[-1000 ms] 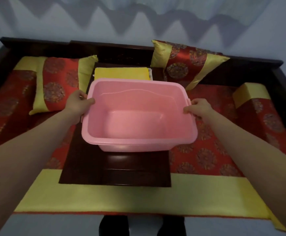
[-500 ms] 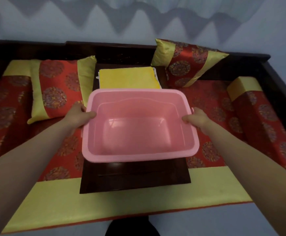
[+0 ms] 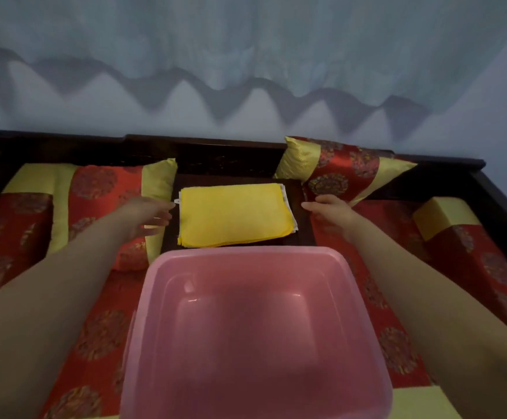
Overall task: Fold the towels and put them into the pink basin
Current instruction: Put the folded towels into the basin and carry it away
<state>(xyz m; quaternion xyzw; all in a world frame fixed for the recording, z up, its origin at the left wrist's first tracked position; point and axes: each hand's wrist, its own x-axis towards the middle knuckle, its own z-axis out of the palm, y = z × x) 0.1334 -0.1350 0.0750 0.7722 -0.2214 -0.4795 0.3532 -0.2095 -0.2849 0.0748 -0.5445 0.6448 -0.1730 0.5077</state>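
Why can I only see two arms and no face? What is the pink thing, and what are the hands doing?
The camera sits on the person's head and looks forward and down, so you see only their own arms, never their face. There is no machine here, just two bare hands. The pink thing is an empty plastic basin, sitting right in front of the person. Beyond it, a small dark table holds a flat pile of towels, with a yellow one on top. The left hand and the right hand reach out to either side of that pile. Neither hand holds anything. All around is a red and gold couch with cushions.
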